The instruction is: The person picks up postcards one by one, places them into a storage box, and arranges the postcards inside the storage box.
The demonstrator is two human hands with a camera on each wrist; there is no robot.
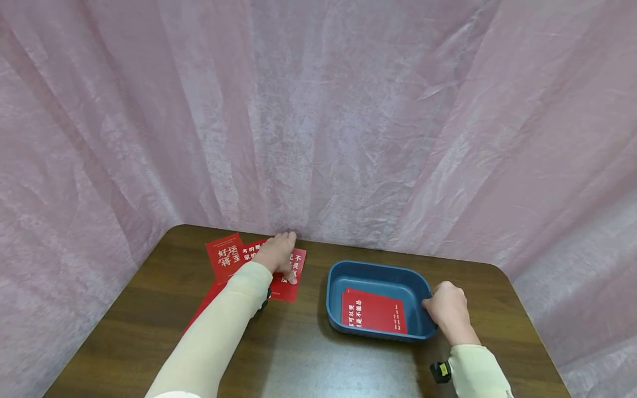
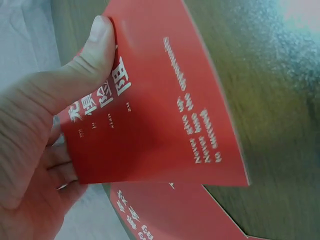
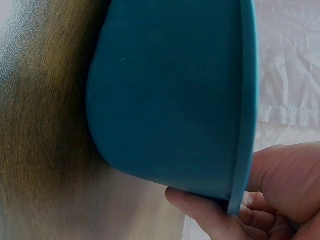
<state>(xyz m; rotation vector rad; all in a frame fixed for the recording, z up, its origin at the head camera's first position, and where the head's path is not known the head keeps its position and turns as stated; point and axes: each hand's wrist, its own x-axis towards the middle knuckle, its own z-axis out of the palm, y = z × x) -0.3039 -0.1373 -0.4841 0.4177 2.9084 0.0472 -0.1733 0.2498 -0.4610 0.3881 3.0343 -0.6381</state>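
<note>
My left hand [image 1: 276,253] is at the back left of the table, pinching a red card [image 2: 150,135] with white Chinese characters and small English print. The thumb [image 2: 97,45] presses on the card's face and the fingers go behind it. Other red cards [image 1: 228,257] lie overlapping under and left of this hand, partly hidden by the sleeve. My right hand [image 1: 448,309] grips the right-hand wall of a blue plastic tray [image 1: 378,267], thumb and fingers on either side of the rim. Inside the tray lie red cards [image 1: 375,315], overlapping at the left edge.
The wooden table [image 1: 308,354] has rounded far corners. A pink velvet curtain [image 1: 318,121] hangs right behind its back edge and along the sides. A small black device [image 1: 440,371] is strapped to the right wrist.
</note>
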